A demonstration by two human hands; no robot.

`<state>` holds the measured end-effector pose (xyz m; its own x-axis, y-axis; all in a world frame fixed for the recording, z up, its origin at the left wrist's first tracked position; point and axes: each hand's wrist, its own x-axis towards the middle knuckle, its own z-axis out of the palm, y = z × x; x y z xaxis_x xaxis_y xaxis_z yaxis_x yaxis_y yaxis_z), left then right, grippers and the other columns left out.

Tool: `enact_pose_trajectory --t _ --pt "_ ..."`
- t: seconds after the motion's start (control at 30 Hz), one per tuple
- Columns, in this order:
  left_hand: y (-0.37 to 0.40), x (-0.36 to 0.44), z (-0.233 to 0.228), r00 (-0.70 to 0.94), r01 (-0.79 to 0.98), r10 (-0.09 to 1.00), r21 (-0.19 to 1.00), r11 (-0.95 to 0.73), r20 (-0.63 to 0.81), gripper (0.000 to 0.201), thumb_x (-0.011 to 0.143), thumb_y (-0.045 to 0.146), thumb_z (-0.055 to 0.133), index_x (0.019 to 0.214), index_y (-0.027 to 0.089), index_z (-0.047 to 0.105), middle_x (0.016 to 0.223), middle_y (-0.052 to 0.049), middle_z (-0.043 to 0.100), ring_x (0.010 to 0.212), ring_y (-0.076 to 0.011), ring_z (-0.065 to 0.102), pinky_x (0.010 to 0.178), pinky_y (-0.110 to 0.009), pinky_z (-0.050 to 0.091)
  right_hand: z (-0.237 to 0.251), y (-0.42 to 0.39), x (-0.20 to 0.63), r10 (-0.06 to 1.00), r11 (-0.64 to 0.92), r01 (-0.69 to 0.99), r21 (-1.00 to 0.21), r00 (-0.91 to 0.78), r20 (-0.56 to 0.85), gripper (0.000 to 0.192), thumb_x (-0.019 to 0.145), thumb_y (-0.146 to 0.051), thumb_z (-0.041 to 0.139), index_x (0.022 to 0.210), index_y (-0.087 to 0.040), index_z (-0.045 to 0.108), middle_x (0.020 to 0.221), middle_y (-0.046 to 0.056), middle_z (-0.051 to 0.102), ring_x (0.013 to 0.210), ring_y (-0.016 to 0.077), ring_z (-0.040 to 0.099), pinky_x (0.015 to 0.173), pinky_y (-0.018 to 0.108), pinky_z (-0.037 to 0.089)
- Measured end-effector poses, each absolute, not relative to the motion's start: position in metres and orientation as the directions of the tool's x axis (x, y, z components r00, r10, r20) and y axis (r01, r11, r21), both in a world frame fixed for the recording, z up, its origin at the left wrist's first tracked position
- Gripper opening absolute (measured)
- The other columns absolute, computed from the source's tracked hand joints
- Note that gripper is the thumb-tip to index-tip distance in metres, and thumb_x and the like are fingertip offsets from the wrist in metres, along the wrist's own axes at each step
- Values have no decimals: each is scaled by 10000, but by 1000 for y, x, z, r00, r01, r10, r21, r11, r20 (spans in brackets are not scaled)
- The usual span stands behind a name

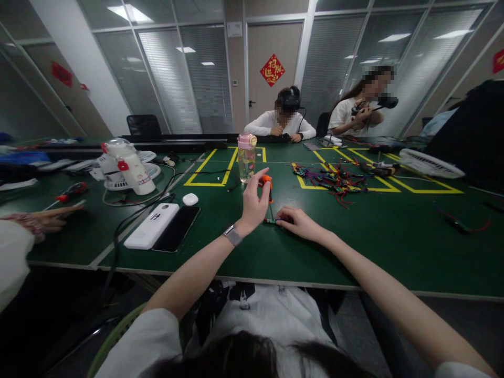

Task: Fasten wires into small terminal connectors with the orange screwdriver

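My left hand is closed around a screwdriver with an orange and black handle. The tool stands nearly upright, its thin shaft pointing down to a small green circuit board on the table. Whether the tip touches the board is too small to tell. My right hand rests on the tabletop, its fingertips pinching the right end of the board and partly hiding it.
Behind my left hand stands a pink-lidded bottle. A pile of wired circuit boards lies right. Left are a phone, power bank, white case, cables and a white bottle. Another person's hand is far left.
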<state>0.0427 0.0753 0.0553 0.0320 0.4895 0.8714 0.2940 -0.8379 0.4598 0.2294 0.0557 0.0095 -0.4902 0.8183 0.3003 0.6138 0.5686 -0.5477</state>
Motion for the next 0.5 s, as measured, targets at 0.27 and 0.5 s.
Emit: enact_pose_trajectory --t 0.27,0.5 --pt "71 41 60 81 347 445 394 -851 892 216 999 352 572 1149 226 664 974 -39 596 916 -180 590 857 -331 502 10 56 230 815 573 603 -556 -489 309 80 899 -230 627 895 -168 677 797 28 618 704 158 566 685 290 462" --pt "68 42 61 105 265 459 420 -868 882 328 1066 263 386 1308 216 603 1149 -83 681 1070 -196 629 957 -368 501 11 56 230 819 566 603 -563 -491 297 83 903 -218 625 905 -160 685 808 33 627 709 157 574 689 288 462"
